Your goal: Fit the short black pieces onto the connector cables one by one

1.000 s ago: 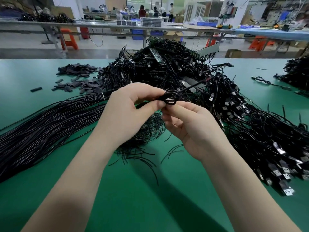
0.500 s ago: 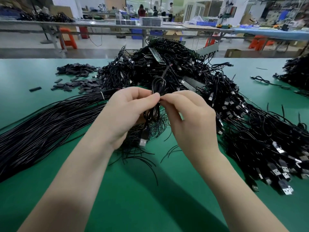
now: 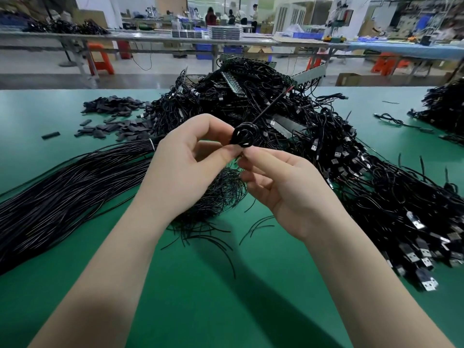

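A coiled connector cable (image 3: pixel 243 137) sits above the bench (image 3: pixel 226 285), pinched between the left hand (image 3: pixel 187 163) and the right hand (image 3: pixel 281 187), fingers of both curled on it. Short black pieces (image 3: pixel 113 119) lie heaped far left; a large pile of cables (image 3: pixel 339 159) spreads right. Much work appears left. No containers are visible.
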`<action>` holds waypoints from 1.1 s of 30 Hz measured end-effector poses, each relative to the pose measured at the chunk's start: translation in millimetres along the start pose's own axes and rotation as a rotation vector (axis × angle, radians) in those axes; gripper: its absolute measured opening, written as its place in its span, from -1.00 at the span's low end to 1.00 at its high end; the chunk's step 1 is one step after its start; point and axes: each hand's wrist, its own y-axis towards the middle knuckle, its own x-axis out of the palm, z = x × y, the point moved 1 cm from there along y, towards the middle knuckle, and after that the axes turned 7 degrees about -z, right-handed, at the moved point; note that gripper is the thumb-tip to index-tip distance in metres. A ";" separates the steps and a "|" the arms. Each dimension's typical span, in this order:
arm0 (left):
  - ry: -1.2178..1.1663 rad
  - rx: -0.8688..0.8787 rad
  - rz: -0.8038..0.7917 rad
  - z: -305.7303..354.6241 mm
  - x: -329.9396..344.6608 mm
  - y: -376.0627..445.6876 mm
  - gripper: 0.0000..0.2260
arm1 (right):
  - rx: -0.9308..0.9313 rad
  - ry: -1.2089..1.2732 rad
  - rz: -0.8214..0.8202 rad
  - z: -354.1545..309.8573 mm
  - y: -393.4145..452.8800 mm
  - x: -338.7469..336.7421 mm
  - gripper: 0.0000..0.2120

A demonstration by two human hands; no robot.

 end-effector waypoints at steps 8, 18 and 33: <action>-0.033 0.055 -0.098 0.5 -6.5 0.7 -0.79 | 0.072 0.155 -0.073 0.8 -0.5 3.9 -0.74; -0.128 -0.113 0.075 0.8 4.6 -1.5 -0.81 | -0.496 -0.365 0.165 7.3 -1.8 3.1 -0.92; -0.458 -0.284 -0.046 9.6 8.0 -1.9 -0.85 | -0.984 -0.997 0.114 -5.2 -0.1 -8.8 -0.94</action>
